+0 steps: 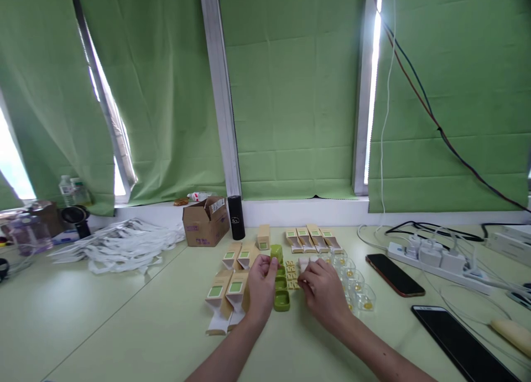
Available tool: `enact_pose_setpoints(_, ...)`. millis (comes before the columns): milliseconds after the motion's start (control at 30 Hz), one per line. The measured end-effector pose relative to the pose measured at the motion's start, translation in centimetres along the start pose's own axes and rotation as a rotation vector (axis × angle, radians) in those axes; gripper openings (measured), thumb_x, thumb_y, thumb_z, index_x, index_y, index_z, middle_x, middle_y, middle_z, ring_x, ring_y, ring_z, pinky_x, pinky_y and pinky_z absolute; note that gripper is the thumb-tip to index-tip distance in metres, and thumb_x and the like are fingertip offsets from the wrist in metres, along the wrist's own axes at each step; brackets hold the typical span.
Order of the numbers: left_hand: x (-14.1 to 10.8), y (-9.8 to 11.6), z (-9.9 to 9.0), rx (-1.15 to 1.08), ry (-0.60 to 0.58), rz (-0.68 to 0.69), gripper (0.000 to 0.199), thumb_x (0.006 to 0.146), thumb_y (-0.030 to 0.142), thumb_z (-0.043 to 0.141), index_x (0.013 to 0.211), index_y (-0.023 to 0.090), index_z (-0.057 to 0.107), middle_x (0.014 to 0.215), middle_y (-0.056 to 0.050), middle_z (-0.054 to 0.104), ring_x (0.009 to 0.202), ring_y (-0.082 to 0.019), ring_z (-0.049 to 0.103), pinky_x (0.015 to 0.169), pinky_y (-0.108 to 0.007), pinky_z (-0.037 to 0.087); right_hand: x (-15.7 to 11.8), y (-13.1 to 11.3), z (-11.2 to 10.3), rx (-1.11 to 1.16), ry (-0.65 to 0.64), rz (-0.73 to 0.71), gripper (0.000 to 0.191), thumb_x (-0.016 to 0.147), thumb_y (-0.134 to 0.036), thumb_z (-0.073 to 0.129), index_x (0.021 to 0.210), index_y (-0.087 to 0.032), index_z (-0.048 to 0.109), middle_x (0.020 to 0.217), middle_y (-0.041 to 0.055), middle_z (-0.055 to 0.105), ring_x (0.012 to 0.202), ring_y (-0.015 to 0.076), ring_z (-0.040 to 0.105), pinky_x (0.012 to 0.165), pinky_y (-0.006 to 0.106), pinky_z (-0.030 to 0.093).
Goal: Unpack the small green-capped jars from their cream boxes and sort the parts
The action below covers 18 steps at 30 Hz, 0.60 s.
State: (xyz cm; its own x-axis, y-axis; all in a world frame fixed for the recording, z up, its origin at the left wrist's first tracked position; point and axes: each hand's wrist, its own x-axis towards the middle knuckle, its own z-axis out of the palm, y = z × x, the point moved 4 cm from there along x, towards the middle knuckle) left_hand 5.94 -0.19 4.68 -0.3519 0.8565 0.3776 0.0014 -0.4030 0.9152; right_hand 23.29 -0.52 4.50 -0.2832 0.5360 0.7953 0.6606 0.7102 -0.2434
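My left hand (262, 282) is closed, thumb and fingers pinched at a small green case (276, 251) beyond the fingertips. Below it, a column of open square green cases (282, 301) runs toward me. On the right, my right hand (322, 288) is closed, its fingertips pinched together low over the table; whatever they hold is hidden. Between the hands lie small gold-and-cream squares (291, 269) in rows. White pieces (304, 261) show just behind the right fingers. Clear round containers with yellow centres (365, 298) stand beside the right hand, partly covered by it.
Folded beige cartons with green labels (215, 291) stand left of my left hand, with more cartons (306, 239) behind. Farther back are a cardboard box (206, 221) and a black cylinder (236, 218). Phones (395, 275), a power strip (435, 263) and cables occupy the right.
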Motion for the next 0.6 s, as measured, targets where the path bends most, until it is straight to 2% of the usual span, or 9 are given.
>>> enact_pose_setpoints(100, -0.1, -0.2, 0.5, -0.186, -0.071, -0.127, 0.047, 0.076, 0.06, 0.08, 0.081, 0.019, 0.059, 0.083, -0.009, 0.078, 0.071, -0.018, 0.069, 0.062, -0.025, 0.044, -2.3, -1.1, -0.2, 0.062, -0.005, -0.101, 0.019, 0.088, -0.008, 0.057, 0.075, -0.019, 0.066, 0.074, 0.0032, 0.063, 0.068, 0.0173, 0.052, 0.061, 0.032, 0.029)
enact_pose_setpoints(167, -0.1, -0.4, 0.6, -0.311, -0.101, -0.205, 0.047, 0.074, 0.058, 0.083, 0.082, 0.019, 0.058, 0.087, -0.011, 0.08, 0.073, -0.019, 0.07, 0.063, -0.025, 0.045, -3.4, -2.0, 0.2, 0.086, -0.054, -0.164, 0.019, 0.088, -0.008, 0.055, 0.079, -0.02, 0.066, 0.074, 0.0022, 0.064, 0.064, 0.0158, 0.053, 0.059, 0.032, 0.027)
enact_pose_setpoints(267, -0.2, -0.7, 0.7, -0.458, -0.121, -0.313, 0.043, 0.076, 0.051, 0.084, 0.087, 0.018, 0.059, 0.087, -0.013, 0.08, 0.072, -0.02, 0.07, 0.061, -0.026, 0.046, -4.1, -3.1, 0.7, 0.112, -0.1, -0.221, 0.017, 0.086, -0.008, 0.054, 0.08, -0.021, 0.064, 0.073, 0.0016, 0.065, 0.061, 0.0155, 0.054, 0.057, 0.032, 0.024)
enact_pose_setpoints(400, 0.1, -1.1, 0.5, -0.532, -0.102, -0.4, 0.035, 0.08, 0.044, 0.08, 0.086, 0.018, 0.058, 0.084, -0.013, 0.079, 0.063, -0.017, 0.067, 0.056, -0.025, 0.045, -4.2, -3.5, 1.0, 0.117, -0.139, -0.261, 0.015, 0.081, -0.007, 0.056, 0.078, -0.021, 0.062, 0.072, 0.0017, 0.066, 0.06, 0.0157, 0.055, 0.056, 0.032, 0.022)
enact_pose_setpoints(500, 0.4, -0.4, 0.1, -0.482, -0.084, -0.362, 0.037, 0.078, 0.045, 0.082, 0.085, 0.019, 0.056, 0.08, -0.01, 0.078, 0.061, -0.016, 0.066, 0.054, -0.024, 0.043, -4.4, -3.4, 1.2, 0.111, -0.18, -0.268, 0.014, 0.079, -0.007, 0.056, 0.077, -0.021, 0.061, 0.072, 0.0014, 0.066, 0.059, 0.0152, 0.055, 0.055, 0.032, 0.021)
enact_pose_setpoints(600, 0.9, 1.7, -0.3, -0.293, -0.055, -0.199, 0.039, 0.078, 0.049, 0.082, 0.085, 0.02, 0.057, 0.076, -0.006, 0.077, 0.061, -0.015, 0.064, 0.054, -0.022, 0.04, -4.6, -3.5, 1.3, 0.112, -0.227, -0.274, 0.014, 0.078, -0.007, 0.057, 0.076, -0.021, 0.061, 0.073, 0.0015, 0.067, 0.06, 0.0152, 0.055, 0.054, 0.032, 0.022)
